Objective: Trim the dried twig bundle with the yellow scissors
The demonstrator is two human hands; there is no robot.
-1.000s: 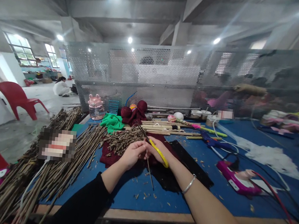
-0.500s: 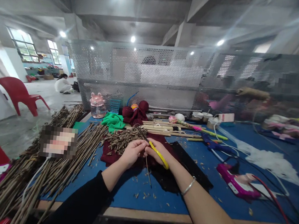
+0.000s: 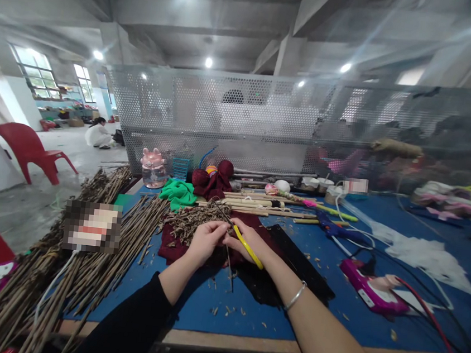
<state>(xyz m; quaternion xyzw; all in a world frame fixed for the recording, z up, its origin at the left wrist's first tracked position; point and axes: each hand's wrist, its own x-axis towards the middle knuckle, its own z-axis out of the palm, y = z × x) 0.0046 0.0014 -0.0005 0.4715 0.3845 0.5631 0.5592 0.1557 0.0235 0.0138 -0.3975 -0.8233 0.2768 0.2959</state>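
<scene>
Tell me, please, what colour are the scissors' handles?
The scissors' handles are yellow, best seen in the head view.

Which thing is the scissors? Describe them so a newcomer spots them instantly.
On the blue tabletop, find the heap of dry clippings. Just right of it, the right hand holds the scissors. Their bright yellow handle stands out from the thin brown stem hanging beside them.

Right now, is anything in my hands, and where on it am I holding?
Yes: your right hand has the scissors by their yellow handles, and your left hand pinches a thin stem near its upper end.
</scene>
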